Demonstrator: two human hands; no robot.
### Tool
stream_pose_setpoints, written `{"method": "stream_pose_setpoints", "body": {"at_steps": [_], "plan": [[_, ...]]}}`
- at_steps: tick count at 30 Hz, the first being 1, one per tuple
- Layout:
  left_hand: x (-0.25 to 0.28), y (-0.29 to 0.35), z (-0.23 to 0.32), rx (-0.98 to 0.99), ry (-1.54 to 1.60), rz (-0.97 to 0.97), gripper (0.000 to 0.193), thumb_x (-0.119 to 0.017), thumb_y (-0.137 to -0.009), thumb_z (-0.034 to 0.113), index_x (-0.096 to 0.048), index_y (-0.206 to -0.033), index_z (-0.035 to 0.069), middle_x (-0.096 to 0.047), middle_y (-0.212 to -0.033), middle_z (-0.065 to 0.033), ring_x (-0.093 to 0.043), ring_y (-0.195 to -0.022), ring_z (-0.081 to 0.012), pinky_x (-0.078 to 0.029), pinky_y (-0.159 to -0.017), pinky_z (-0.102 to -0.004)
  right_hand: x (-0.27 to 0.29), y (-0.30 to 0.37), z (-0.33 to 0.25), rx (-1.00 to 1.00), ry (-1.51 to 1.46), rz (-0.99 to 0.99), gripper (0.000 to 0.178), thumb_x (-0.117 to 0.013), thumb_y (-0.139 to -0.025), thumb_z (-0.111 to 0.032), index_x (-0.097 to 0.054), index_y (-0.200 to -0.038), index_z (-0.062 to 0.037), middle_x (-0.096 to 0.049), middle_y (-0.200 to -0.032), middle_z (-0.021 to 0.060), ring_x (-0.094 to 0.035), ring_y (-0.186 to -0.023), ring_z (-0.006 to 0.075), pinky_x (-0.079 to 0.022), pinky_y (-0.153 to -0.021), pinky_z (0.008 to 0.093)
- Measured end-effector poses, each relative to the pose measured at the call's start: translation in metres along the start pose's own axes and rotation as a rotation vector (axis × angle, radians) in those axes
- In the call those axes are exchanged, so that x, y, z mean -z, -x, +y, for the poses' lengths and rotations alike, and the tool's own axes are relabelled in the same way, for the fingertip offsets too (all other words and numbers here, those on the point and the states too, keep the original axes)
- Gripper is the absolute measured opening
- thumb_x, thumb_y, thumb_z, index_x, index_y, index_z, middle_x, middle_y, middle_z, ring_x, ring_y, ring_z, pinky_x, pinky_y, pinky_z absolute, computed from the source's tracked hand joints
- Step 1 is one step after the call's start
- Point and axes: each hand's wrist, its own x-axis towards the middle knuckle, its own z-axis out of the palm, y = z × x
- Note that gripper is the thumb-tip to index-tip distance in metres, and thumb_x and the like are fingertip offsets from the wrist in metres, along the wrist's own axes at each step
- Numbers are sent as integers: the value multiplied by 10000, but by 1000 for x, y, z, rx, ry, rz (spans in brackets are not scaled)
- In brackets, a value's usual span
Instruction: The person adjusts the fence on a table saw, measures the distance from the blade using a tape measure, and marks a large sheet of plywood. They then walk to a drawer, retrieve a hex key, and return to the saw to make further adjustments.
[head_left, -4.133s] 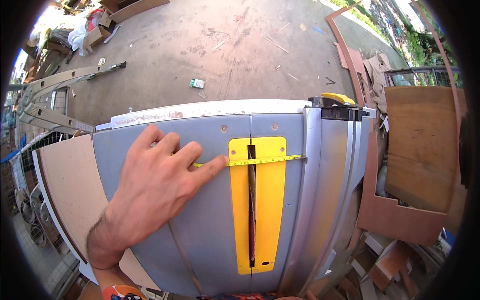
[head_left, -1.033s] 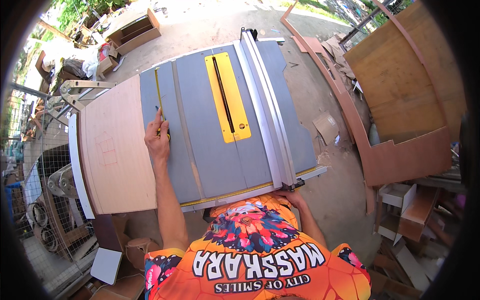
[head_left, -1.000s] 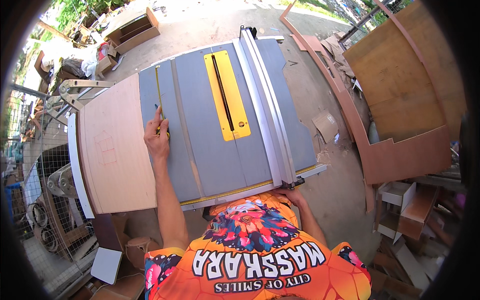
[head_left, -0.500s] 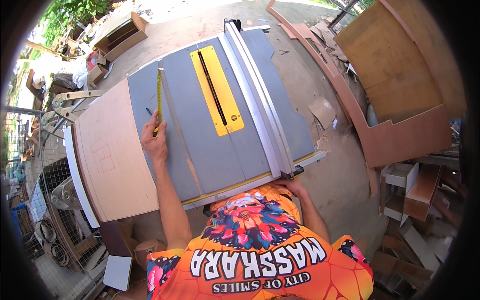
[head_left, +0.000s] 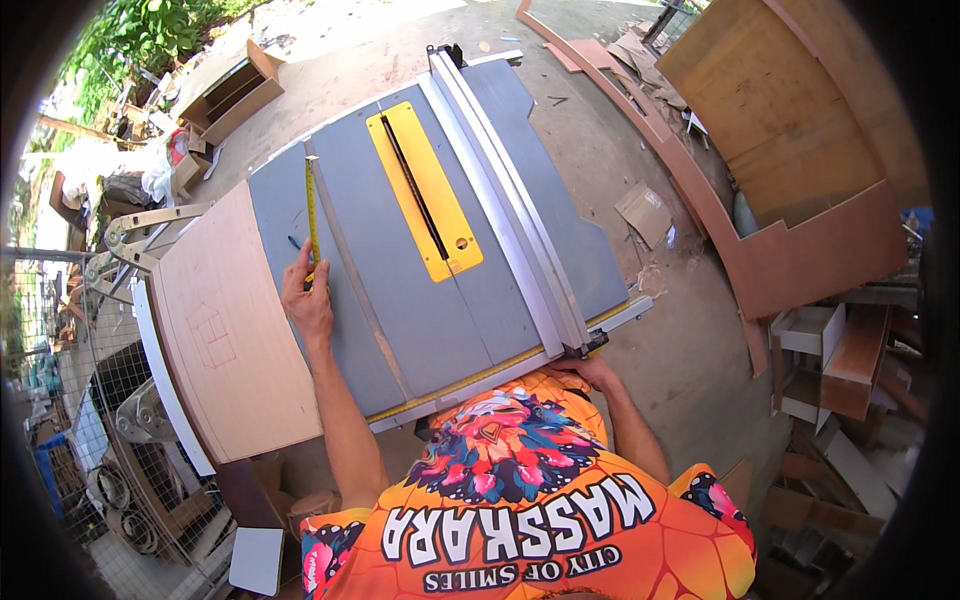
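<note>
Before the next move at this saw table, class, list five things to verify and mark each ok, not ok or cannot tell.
1. Tape measure lies flat along the grey table: ok.
2. Left hand pins the tape's near end: ok.
3. Right hand rests at the table's front edge by the fence end, clear of the slot: ok.
4. Blade standing above the yellow insert: cannot tell; only a dark slot shows.
5. Tape's far end hooked on the table's back edge: cannot tell.
</note>
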Motion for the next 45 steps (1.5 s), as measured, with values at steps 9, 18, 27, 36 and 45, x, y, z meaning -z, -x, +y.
{"method": "stream_pose_setpoints", "body": {"at_steps": [9, 18, 27, 36, 45], "plan": [[0, -1, -1, 17, -10, -6, 431, -779, -937, 139, -724, -1363, 178, -633, -925, -12, -587, -838, -123, -493, -740, -300, 3, -1, 3, -29, -26, -26, 621, -915, -745, -128, -679, -1308, -16, -731, -1231, 100, -697, -1108, 226, -571, -964, 367], [1, -1, 8, 3, -80, -33, 441, -782, -917, 123, -733, -1351, 188, -626, -909, -16, -581, -821, -131, -496, -727, -306, 3, -3, 6, -31, -36, -41, 617, -929, -731, -155, -690, -1281, -12, -729, -1209, 90, -691, -1085, 215, -566, -932, 363], [-1, -1, 21, 4, -109, -39, 446, -781, -906, 103, -738, -1341, 193, -628, -899, -28, -596, -816, -143, -504, -722, -312, 2, 0, 1, -37, -35, -49, 623, -942, -725, -177, -697, -1277, -26, -730, -1191, 77, -683, -1079, 208, -558, -934, 363], [0, -2, 17, 8, -122, -45, 458, -789, -898, 98, -739, -1342, 198, -630, -895, -23, -598, -819, -138, -505, -717, -309, 3, 3, -10, -40, 48, -65, 645, -951, -721, -211, -702, -1292, -44, -726, -1225, 77, -672, -1125, 216, -546, -977, 375], [0, -2, 18, -19, -128, -36, 457, -794, -890, 93, -741, -1334, 187, -633, -889, -32, -606, -811, -146, -507, -709, -311, 3, 1, -6, -59, 28, -67, 585, -941, -731, -176, -717, -1252, -36, -734, -1189, 73, -685, -1086, 212, -559, -939, 367]]}}
